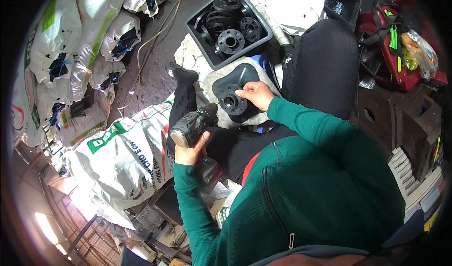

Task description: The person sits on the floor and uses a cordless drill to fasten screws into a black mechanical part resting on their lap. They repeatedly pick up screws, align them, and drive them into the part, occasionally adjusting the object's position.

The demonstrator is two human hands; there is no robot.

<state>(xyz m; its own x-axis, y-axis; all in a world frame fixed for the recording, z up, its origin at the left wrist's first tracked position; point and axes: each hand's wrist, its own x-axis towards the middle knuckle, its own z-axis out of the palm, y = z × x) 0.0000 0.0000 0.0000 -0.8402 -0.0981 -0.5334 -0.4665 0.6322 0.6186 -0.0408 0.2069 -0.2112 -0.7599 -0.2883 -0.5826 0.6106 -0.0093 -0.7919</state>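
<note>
Left hand (189,154) is wrapped round the cordless drill (184,128): thumb along the near side, other fingers mostly hidden under the body. Bit (217,104) faces the left edge of a round black flange (230,92); can't tell if it touches.

Right hand (256,95) has thumb and fingers pinched on the flange's right rim, opposite the drill, probably to stop it shifting or spinning while leaving the bore and left side exposed.

Flange sits over a rounded black plate (245,71) on a pale pad (260,118) between the person's legs. Pad probably cushions and steadies the stack; the low seat keeps it within both hands' reach.

Grey bin (245,52) of similar flanges stands just beyond the pad, presumably for easy picking. White sacks (56,25) sit off left, well apart.
</note>
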